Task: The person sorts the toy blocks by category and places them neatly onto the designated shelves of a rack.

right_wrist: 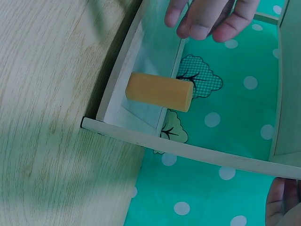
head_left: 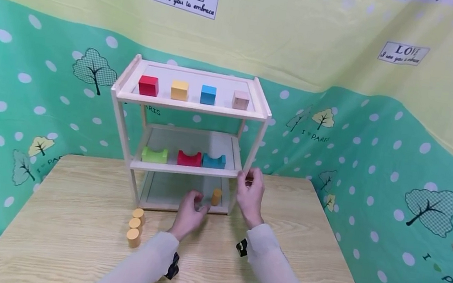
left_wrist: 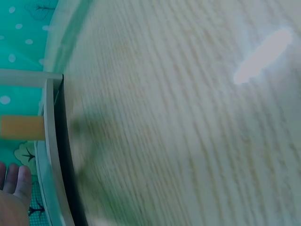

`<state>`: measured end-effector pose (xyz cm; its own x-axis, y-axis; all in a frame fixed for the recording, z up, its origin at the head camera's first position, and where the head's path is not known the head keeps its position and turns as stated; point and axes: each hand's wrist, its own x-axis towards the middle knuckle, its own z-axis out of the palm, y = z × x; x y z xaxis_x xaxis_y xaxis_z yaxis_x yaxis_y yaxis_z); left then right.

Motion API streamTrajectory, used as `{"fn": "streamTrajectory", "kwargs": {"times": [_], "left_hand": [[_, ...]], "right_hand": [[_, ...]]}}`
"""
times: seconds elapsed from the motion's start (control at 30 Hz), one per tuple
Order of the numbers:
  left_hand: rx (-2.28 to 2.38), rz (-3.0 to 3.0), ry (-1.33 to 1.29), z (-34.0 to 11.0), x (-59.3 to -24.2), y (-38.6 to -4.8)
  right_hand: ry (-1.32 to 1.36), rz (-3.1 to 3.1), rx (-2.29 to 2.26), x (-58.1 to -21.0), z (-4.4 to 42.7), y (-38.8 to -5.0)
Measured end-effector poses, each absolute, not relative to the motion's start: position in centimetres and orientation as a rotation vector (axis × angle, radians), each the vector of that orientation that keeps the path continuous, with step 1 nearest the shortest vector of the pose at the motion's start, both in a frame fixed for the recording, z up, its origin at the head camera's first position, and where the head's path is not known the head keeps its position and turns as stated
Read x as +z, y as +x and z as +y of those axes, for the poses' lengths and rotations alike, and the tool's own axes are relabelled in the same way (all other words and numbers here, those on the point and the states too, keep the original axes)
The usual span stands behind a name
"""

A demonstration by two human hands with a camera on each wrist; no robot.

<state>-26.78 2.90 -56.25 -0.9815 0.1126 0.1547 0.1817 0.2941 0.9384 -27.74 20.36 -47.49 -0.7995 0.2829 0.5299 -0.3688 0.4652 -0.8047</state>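
A small three-tier shelf rack [head_left: 207,108] stands on the table. On its bottom shelf an orange cylinder block [head_left: 216,197] stands upright near the right front corner; it also shows in the right wrist view [right_wrist: 160,92]. Just left of this block is my left hand [head_left: 191,215], fingers loosely bent and apart from it, holding nothing. My right hand [head_left: 250,195] grips the rack's right front post near the middle shelf; in the right wrist view its fingers [right_wrist: 277,200] are partly hidden at the frame edge. Several more orange cylinder blocks [head_left: 133,237] stand in a row left of my left hand.
On the top shelf sit a red cube [head_left: 148,86], a yellow cube [head_left: 179,90], a blue cube [head_left: 208,95] and a plain wood cube [head_left: 241,100]. The middle shelf bears green [head_left: 154,155], red [head_left: 189,159] and blue [head_left: 214,161] notched blocks. A patterned curtain hangs behind.
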Motion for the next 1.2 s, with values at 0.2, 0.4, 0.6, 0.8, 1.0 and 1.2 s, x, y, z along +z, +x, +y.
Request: {"fn": "streamTrajectory", "kwargs": {"times": [0.2,0.4,0.6,0.8,1.0,1.2], "left_hand": [[-1.768,-2.439,-0.324,2.6,-56.5,-25.9],[-1.798,-2.417,-0.348,2.1,-56.5,-25.0],[-1.769,-2.398,-0.377,1.4,-56.7,-24.2],[-1.747,-2.394,-0.364,0.8,-56.3,-23.3],[-1.721,-2.383,-0.377,0.0,-56.0,-22.3],[-1.626,-2.362,-0.420,-0.6,-56.0,-21.7]], "right_hand": [[0.059,-2.109,1.377,-47.5,20.4,-27.6],[0.065,-2.099,1.373,-47.4,20.5,-27.6],[0.076,-2.091,1.360,-47.5,20.5,-27.7],[0.078,-2.097,1.365,-47.4,20.5,-27.6],[0.087,-2.092,1.362,-47.4,20.5,-27.6],[0.092,-2.091,1.360,-47.5,20.5,-27.7]]}}
